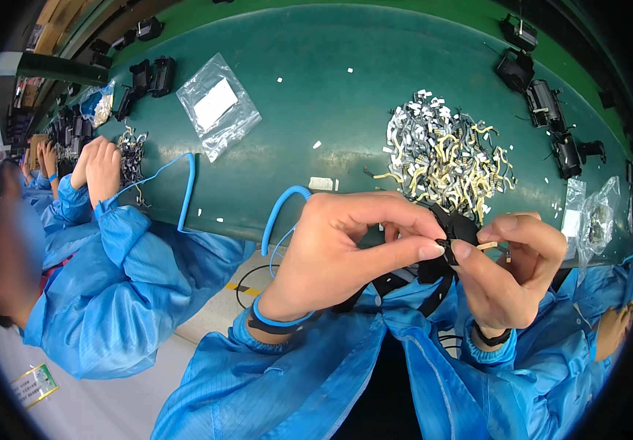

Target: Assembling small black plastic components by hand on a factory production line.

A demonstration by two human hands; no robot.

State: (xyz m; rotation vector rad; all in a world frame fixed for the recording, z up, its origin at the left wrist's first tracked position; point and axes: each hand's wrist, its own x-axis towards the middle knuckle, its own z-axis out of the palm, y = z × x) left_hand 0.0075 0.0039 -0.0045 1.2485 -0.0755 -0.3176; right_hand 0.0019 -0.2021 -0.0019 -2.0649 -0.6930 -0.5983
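Observation:
At the table's near edge, my left hand and my right hand meet on a black plastic part. My left thumb and index finger pinch its left side. From the other side, my right fingers grip it, with a short cream-yellow wire piece sticking out beside them. Just beyond lies a heap of short black and yellow wire leads with white connectors. A blue band circles my left wrist. My fingers partly hide the black part, and its exact kind cannot be made out.
A clear plastic bag with a white label lies on the green table. Black plastic housings line the far right; another clear bag sits nearer. A blue coiled cord hangs over the near edge. At left, a co-worker handles leads.

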